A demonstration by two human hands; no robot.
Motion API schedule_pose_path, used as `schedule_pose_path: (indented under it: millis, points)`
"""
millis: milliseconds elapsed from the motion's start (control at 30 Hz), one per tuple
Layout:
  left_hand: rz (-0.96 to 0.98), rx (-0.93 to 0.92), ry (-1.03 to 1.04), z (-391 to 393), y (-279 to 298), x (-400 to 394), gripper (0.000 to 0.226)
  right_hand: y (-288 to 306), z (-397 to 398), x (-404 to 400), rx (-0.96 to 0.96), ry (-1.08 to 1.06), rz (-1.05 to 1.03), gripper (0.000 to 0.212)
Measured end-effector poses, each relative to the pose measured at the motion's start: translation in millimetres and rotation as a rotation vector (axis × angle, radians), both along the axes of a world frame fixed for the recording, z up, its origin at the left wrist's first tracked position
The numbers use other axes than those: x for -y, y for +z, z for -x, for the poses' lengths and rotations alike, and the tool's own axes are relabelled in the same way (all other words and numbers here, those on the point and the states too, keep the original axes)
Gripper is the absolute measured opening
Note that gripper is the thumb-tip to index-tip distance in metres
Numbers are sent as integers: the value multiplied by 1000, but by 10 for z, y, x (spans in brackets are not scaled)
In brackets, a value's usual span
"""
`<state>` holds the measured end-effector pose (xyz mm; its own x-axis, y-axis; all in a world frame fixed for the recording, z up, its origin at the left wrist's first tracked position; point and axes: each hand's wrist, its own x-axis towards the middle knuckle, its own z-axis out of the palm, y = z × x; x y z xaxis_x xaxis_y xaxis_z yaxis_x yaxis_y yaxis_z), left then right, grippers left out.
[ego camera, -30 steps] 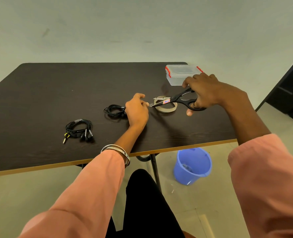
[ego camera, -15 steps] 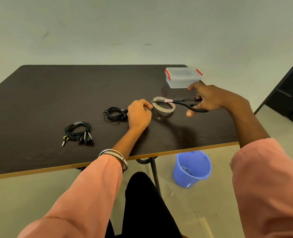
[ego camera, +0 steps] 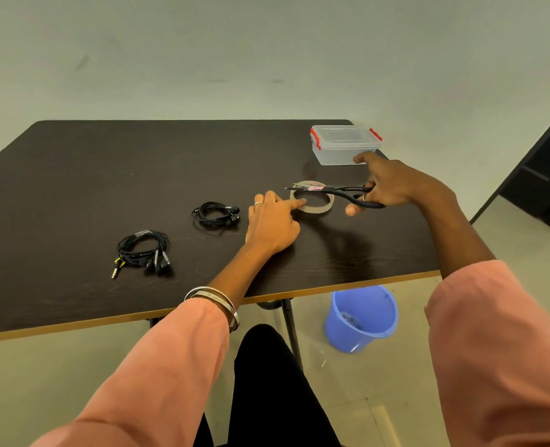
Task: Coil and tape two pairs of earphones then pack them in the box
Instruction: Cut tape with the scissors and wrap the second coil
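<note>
Since the earlier frames, the scissors have been swung flat, blades now closed and level over the tape roll, and the left hand's forefinger has been stretched out onto the roll's near rim.

Largest to smallest: a dark table fills the middle of the view. Off its edge at 5 o'clock, a blue bucket stands on the floor. At the table's 1 o'clock corner a clear box with red clips is kept, lid on, seemingly waiting for packing. The right hand is curled through the scissor handles, gripping them. The left hand lies mostly relaxed, holding nothing, one finger pressing the roll, probably to steady it or find the tape end. One coiled earphone pair lies at 9 o'clock, the second pair nearer centre, just left of the left hand; tape on either cannot be made out.
</note>
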<state>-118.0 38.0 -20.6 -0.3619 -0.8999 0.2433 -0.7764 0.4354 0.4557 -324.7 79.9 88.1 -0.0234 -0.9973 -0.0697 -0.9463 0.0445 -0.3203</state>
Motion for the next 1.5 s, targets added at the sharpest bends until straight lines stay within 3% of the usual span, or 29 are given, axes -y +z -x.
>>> schedule_pose_path:
  millis: [133, 233, 400, 600, 733, 867, 933, 1000, 1133, 1333, 1500]
  points:
    - [-53, 13, -31, -18, 37, 25, 53, -53, -1, 26, 88, -53, 36, 104]
    - [-107, -5, -48, -29, 80, 28, 56, -47, -27, 63, 222, -150, 174, 96]
    - [-106, -58, -90, -75, 114, 3, 61, -34, -39, 51, 171, -202, 147, 102]
    - [-281, -578, -78, -142, 132, -50, 54, -403, 46, -208, 285, -522, 195, 82]
    - [-321, -806, -74, -208, 129, -65, 43, -555, 37, -303, 119, -673, 133, 62]
    - [-329, -911, -108, -254, 140, -123, 36, -522, -84, -330, -43, -667, 56, 53]
    - [-335, -938, -114, -261, 148, -157, 33, -464, -197, -328, -149, -635, 103, 47]
    - [-339, -952, -115, -262, 169, -202, 31, -407, -363, -303, -129, -509, 216, 42]
    - [-366, -1081, -127, -314, 214, -315, 28, -348, -823, -311, 468, -7, 323, 37]
    - [-379, -1236, -48, -637, 397, -359, 29, -426, -1201, -155, 570, 307, 472, 39]
    - [-261, -1153, 54, -1068, 513, -339, 33, -395, -1524, -60, 684, 424, 643, 33]
